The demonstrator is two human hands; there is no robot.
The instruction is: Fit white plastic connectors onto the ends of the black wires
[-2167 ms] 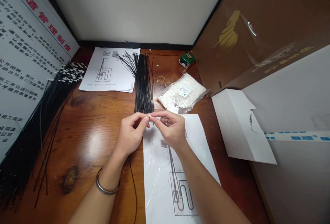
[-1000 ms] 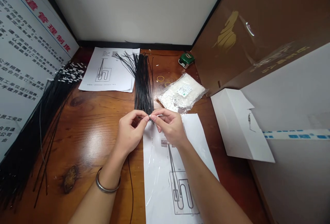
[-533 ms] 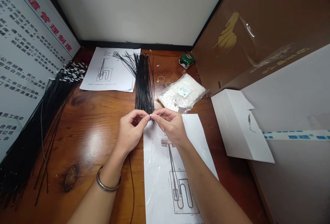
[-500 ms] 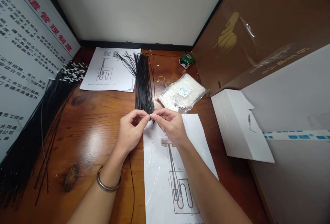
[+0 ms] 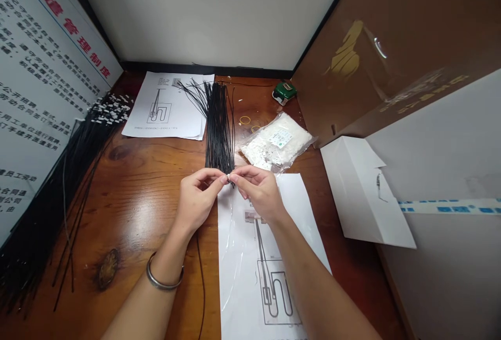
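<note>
My left hand [image 5: 199, 196] is closed in a pinch, and a thin black wire [image 5: 201, 282] trails down from beneath it toward the near edge. Fingertip to fingertip with it, my right hand [image 5: 259, 188] pinches a small white connector [image 5: 229, 176], mostly covered by the fingers. Whether the wire's end sits inside the connector I cannot tell. Just beyond both hands lies a bundle of black wires [image 5: 219, 126]. Under my right hand and forearm is a printed drawing sheet [image 5: 238, 277]. A clear bag of white connectors [image 5: 277, 141] rests behind my right hand.
Black wires with white ends [image 5: 50, 199] are heaped along the left panel. Printed sheets [image 5: 164, 126] lie at the back left. A green tape measure [image 5: 284, 92] and a yellow rubber band [image 5: 245, 120] lie at the back. A brown carton [image 5: 391, 32] and folded white card [image 5: 364, 194] stand right.
Both hands keep almost the same pinch at the same spot. The whole view has shifted very slightly.
</note>
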